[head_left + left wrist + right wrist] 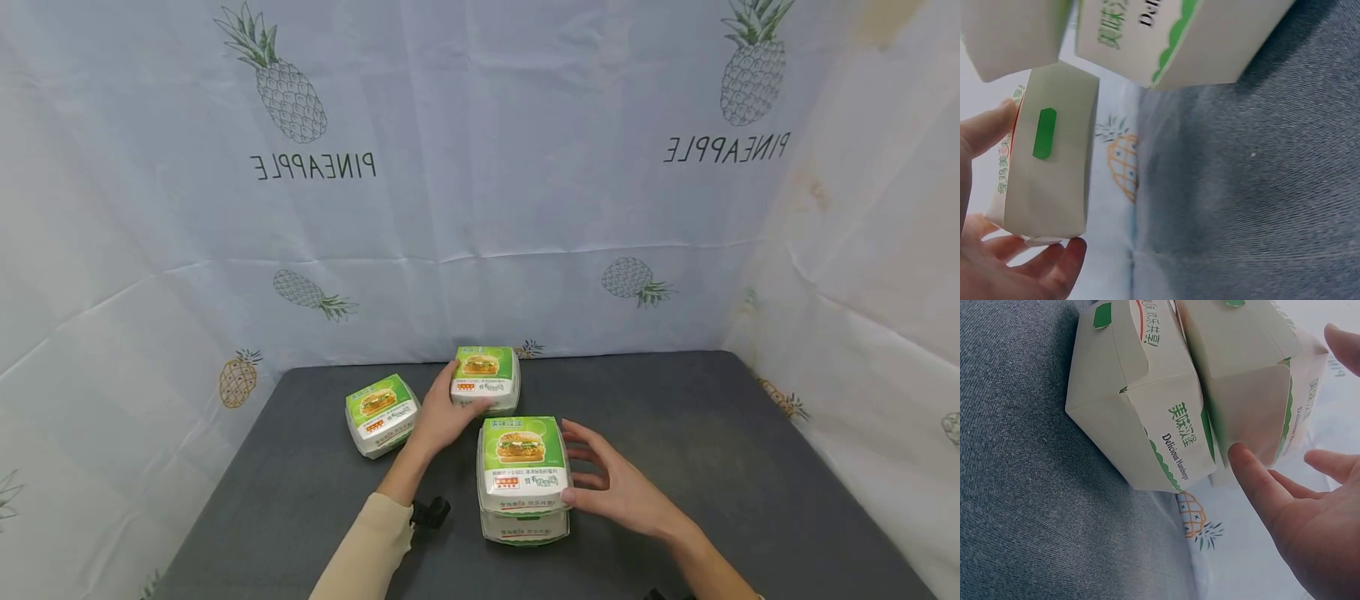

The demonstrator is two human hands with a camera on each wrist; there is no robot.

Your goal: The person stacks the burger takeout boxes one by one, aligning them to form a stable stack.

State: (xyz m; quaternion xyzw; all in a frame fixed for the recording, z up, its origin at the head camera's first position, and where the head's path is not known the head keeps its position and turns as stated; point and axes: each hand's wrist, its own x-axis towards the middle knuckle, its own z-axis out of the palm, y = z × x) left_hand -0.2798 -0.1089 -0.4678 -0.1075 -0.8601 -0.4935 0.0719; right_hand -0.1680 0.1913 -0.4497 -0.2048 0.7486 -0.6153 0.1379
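My left hand (442, 418) grips a burger box (485, 375) at the back, thumb on one side and fingers on the other. In the left wrist view that box (1050, 169) is raised, with backdrop cloth visible between it and the table. Closer to me stand two burger boxes stacked, a lower box (525, 528) under an upper box (525, 454). My right hand (626, 492) is beside the upper one, fingers spread and fingertips right at its side. All boxes are white and green with a burger picture on the lid.
Another burger box (382, 414) sits turned at an angle on the dark table (675, 417), left of my left hand. Behind the table hangs a pale pineapple-print cloth (487, 208), which also runs along both sides.
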